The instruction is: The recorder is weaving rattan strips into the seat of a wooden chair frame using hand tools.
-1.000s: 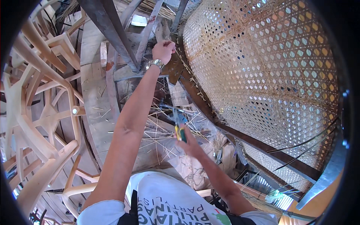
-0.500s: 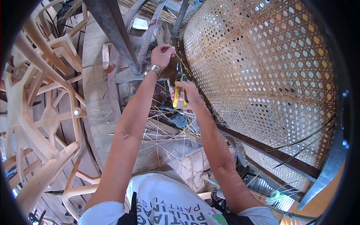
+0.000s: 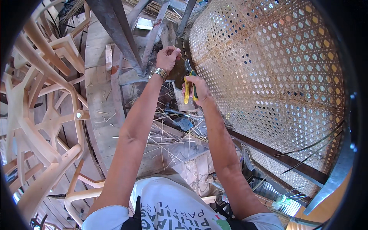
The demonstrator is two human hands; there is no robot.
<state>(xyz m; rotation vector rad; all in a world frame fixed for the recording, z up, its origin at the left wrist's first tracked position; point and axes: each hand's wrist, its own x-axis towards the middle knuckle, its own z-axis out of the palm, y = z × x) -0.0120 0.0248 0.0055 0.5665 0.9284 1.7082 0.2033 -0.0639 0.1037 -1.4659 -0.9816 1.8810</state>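
Observation:
My right hand (image 3: pixel 199 90) grips a pair of yellow-and-green hand pruners (image 3: pixel 187 90), their blades pointing away from me beside the edge of a curved woven cane panel (image 3: pixel 264 73). A little farther off, my left hand (image 3: pixel 168 59), with a metal watch on its wrist, is closed in a pinch. A thin cane strand (image 3: pixel 183 58) seems to run from its fingertips toward the panel's dark rim; its full length is hard to make out. The pruner blades lie just short of that strand, close to the rim.
Cut cane strips (image 3: pixel 168 142) litter the wooden work surface below my hands, with a blue object (image 3: pixel 183 123) among them. Dark metal legs (image 3: pixel 117 34) rise at the far left. Bare wooden chair frames (image 3: pixel 50 115) crowd the left. A dark bar (image 3: pixel 280 155) crosses the lower right.
The pruners in my right hand have moved slightly right and away from me, blades nearer the panel's rim. My left hand has shifted a little right, still pinching.

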